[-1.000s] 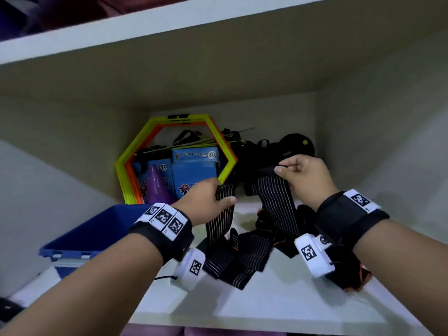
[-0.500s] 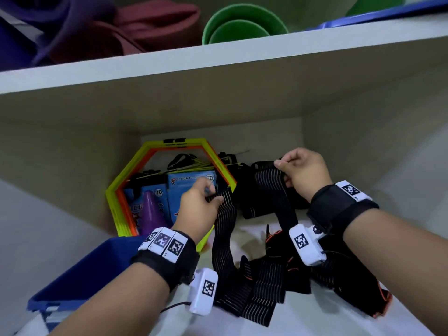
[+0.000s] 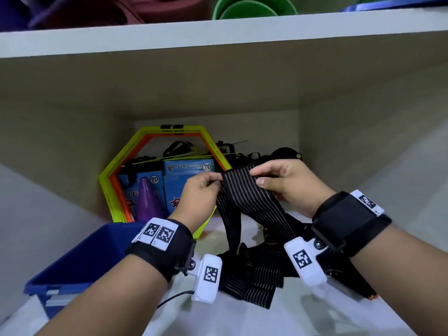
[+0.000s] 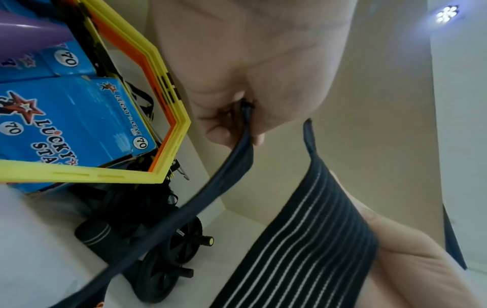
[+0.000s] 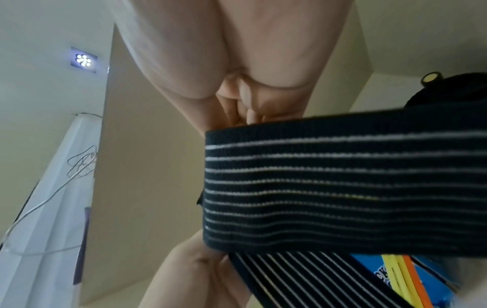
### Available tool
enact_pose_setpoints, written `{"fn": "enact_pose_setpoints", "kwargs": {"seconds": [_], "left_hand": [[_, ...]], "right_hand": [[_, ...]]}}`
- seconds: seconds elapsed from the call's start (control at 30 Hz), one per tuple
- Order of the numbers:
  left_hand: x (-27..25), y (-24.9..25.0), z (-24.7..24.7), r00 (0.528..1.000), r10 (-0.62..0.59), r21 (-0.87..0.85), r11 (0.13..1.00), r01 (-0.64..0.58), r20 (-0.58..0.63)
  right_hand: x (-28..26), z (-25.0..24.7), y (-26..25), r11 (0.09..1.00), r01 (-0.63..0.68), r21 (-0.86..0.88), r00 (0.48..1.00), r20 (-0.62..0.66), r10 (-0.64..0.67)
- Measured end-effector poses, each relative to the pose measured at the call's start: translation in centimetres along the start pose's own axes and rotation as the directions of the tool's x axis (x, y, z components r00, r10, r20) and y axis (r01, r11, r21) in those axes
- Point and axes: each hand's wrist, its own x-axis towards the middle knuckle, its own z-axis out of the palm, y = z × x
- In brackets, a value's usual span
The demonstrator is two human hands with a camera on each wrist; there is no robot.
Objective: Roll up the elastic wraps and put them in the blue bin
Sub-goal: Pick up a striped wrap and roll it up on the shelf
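We saw the blue bin (image 3: 80,260) standing at the shelf's left front. The elastic wrap (image 3: 242,190), black with pale stripes, hung above the shelf, its tail piled below. Our right hand (image 3: 288,184) pinched its top end; our left hand (image 3: 201,192) pinched the edge beside it.

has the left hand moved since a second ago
Yes. The left hand has risen from the yellow hexagon frame's lower right edge to its middle, and now pinches the striped wrap near the right hand.
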Motion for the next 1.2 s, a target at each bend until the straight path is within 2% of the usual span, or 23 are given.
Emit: {"fn": "enact_pose_setpoints", "kwargs": {"seconds": [0.1,0.2,0.33,0.63,0.87,1.13,1.2], "left_hand": [[-0.6,0.3,-0.1,0.996,-0.088,-0.208,0.974,0.088,0.01],[-1.3,0.0,-0.5,0.993,-0.117,-0.267,0.956,0.121,0.029],[-2.0,-0.4,-0.7,0.998,-0.009,-0.132,0.991,0.017,0.056],[-2.8,-0.5,-1.0,0.994,0.1,0.063,0.993,-0.098,-0.042],[-3.3,0.0,-0.8,0.991,0.134,0.1,0.986,-0.131,-0.021],[-4.0,1.9,-0.5,0.992,0.129,-0.07,0.989,-0.129,-0.009],[-4.1,2.2,-0.5,0.991,0.134,-0.089,0.987,-0.134,-0.004]], "right_hand": [[-0.4,1.9,0.0,0.997,-0.025,-0.079,0.996,0.08,0.031],[-0.6,3.3,0.4,0.985,-0.037,-0.168,0.995,0.082,0.051],[-0.8,4.2,1.3,0.984,-0.052,-0.169,0.995,0.08,0.066],[-1.2,4.6,2.2,0.983,-0.056,-0.175,0.998,0.03,0.062],[-1.6,4.9,2.3,0.997,-0.025,-0.079,0.998,-0.053,0.021],[-2.3,4.9,1.7,0.997,0.05,-0.056,0.989,-0.137,-0.057],[-2.4,4.8,1.4,0.996,0.084,-0.034,0.991,-0.106,-0.087]]}}
